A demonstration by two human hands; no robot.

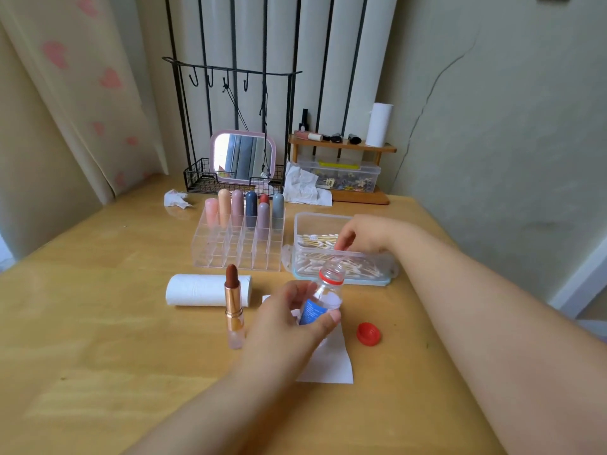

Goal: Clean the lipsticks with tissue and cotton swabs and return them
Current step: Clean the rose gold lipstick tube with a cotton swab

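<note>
An uncapped brown lipstick (232,295) with a gold collar stands upright on the table in front of a tissue roll (197,289). My left hand (289,318) grips a small clear bottle (323,298) with a blue label and an open red-ringed neck. Its red cap (368,333) lies on the table to the right. My right hand (364,233) reaches into the clear box of cotton swabs (315,224), fingertips curled down at the swabs. Several capped lipsticks (244,206) stand in the back row of a clear organizer (210,254). A flat tissue sheet (331,362) lies under my left hand.
Crumpled tissues lie at the back left (175,198) and back centre (303,187). A pink mirror (242,157) stands in a black wire rack. A wooden shelf (341,146) at the back right carries small cosmetics, a paper roll (379,124) and a plastic box below.
</note>
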